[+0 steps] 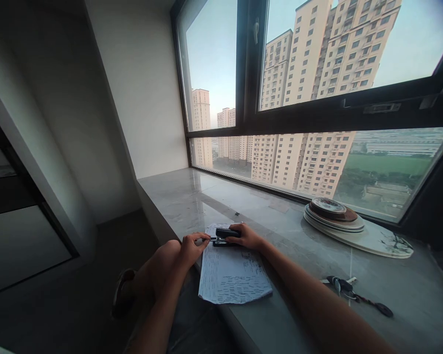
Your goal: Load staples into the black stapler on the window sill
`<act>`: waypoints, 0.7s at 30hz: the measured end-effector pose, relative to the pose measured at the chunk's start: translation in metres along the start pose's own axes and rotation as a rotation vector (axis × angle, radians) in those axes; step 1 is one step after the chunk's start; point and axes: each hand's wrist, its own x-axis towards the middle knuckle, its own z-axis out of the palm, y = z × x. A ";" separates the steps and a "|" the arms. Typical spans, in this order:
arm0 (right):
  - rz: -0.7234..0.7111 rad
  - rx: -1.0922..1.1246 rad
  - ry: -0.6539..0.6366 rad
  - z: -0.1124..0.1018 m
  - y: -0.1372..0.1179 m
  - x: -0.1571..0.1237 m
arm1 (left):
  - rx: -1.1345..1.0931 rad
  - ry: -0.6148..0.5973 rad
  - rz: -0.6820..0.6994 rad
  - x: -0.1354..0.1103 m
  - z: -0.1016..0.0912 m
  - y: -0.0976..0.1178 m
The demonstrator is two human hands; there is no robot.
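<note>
A black stapler (225, 235) lies on the top edge of a stack of printed paper sheets (232, 276) on a marble windowsill (206, 196). My right hand (247, 237) is curled over the stapler's right end, gripping it. My left hand (192, 246) pinches the stapler's thin metal front part at its left end, fingers closed. The sheets overhang the sill's near edge toward my lap.
A stack of decorated plates (334, 214) sits on a larger white platter (376, 241) at the right. A bunch of keys (349, 290) lies near my right forearm. A small dark speck (237, 214) lies beyond the paper. The large window (317, 98) stands behind.
</note>
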 end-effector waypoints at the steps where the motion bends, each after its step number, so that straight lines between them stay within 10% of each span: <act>1: 0.002 0.002 0.002 0.000 0.000 0.000 | 0.005 0.016 0.009 0.000 0.000 -0.001; 10: 0.036 0.039 0.008 -0.002 0.003 0.001 | 0.024 0.127 -0.021 -0.007 0.001 -0.012; 21: 0.054 0.011 0.045 0.018 -0.001 0.018 | -0.078 -0.070 0.062 -0.002 0.013 0.002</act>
